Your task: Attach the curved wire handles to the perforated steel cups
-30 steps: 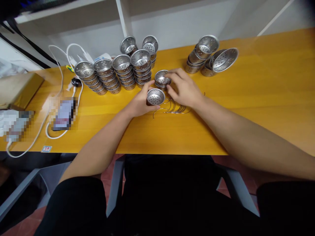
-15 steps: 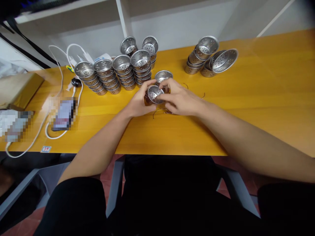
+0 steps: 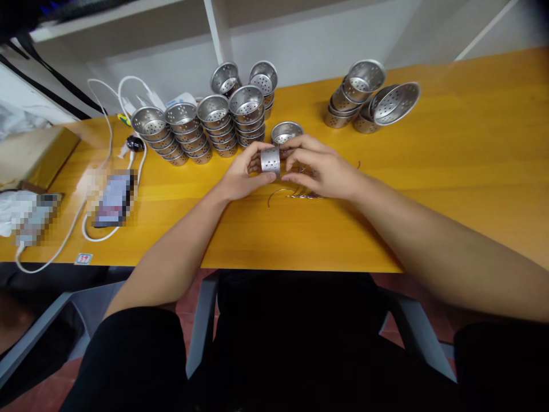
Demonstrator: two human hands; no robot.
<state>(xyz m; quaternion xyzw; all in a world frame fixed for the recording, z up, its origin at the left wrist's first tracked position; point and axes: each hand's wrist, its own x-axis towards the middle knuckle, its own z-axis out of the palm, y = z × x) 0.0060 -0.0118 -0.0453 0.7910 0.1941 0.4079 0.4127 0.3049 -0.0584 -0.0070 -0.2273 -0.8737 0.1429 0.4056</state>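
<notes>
Just above the table, my left hand grips a small perforated metal cup, its thumb below and its fingers behind. The cup lies tilted, with its holed side wall towards me; its inside is hidden. My right hand is at the cup's right edge, thumb and fingers curved and apart. Whether its fingertips touch the cup I cannot tell. Behind the hands stands another perforated cup, partly covered by the right hand. Thin bent wires lie on the table under the right hand.
Several stacks of perforated cups stand at the back left. More stacked cups are at the back right, one tipped sideways. A phone, white cables and a cardboard box occupy the left side.
The held cup has turned from mouth up to side wall facing me. My right fingers have come out of its mouth and moved slightly right.
</notes>
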